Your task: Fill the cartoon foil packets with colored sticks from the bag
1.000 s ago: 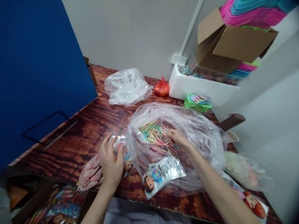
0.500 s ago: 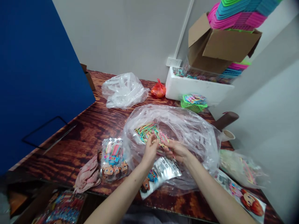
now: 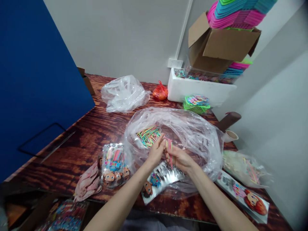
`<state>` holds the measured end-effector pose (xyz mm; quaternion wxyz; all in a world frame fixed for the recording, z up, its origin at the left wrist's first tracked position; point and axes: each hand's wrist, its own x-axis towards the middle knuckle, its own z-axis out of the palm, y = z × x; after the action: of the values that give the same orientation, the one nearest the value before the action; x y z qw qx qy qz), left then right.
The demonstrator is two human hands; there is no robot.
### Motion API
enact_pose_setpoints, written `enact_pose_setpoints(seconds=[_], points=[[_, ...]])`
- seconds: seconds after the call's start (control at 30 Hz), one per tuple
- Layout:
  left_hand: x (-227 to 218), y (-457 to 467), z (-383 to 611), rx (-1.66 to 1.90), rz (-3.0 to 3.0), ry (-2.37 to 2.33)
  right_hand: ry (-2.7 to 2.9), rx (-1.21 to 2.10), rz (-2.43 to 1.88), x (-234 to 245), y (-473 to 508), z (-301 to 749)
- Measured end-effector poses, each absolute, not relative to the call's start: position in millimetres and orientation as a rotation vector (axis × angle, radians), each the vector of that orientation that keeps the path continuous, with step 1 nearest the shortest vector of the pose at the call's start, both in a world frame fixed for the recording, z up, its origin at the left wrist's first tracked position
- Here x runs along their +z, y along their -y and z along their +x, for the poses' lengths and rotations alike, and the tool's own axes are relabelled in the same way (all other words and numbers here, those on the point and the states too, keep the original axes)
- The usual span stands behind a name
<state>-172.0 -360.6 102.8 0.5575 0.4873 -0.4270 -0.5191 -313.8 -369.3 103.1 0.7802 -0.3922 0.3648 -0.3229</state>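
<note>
A small bunch of thin coloured sticks (image 3: 170,150), mostly pink with some yellow, stands roughly upright between my hands. My right hand (image 3: 181,158) is closed around it from the right. On the other side, my left hand (image 3: 156,150) presses its fingers together at the bunch; its fingertips are partly hidden. Behind them, a pile of loose coloured sticks (image 3: 148,135) lies inside a large, spread-open clear plastic bag (image 3: 199,131). Under my wrists rests a silver printed pouch (image 3: 166,176) with a cartoon figure.
Filled pouches (image 3: 114,165) and a pink cloth (image 3: 88,181) lie left. Another printed pouch (image 3: 245,195), a bag of sticks (image 3: 247,168), and a paper cup (image 3: 230,136) are right. Behind stand a green basket (image 3: 196,109), red bag (image 3: 160,92), and white foam box (image 3: 199,91).
My hands have lifted the bunch out from the pile and stood it more upright between them. The view has shifted slightly, so the surroundings sit a little further left.
</note>
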Motion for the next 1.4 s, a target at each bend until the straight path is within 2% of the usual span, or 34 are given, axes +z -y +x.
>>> enact_pose_setpoints(seconds=[0.17,0.37,0.57,0.77,1.0,1.23,1.4], points=[[102,316,-154,-1.049,1.306,1.403,-1.084,-1.231,-1.282,83,360,-348],[81,270,-153,-0.637,1.528,1.866,-1.181,-1.216,-1.259,36,339,-362],[71,265,-160,-0.294,1.749,2.099,-1.241,-1.196,-1.330,27,338,-362],[64,270,-160,-0.338,1.817,2.016,-1.346,-1.152,-1.442,39,343,-359],[54,277,-155,-0.416,1.701,1.877,-1.556,-0.928,-1.636,48,362,-354],[53,278,-149,-0.342,1.692,1.892,-1.376,-1.122,-1.595,61,358,-354],[60,278,-144,-0.324,1.660,1.911,-1.184,-1.132,-1.596,78,336,-347]])
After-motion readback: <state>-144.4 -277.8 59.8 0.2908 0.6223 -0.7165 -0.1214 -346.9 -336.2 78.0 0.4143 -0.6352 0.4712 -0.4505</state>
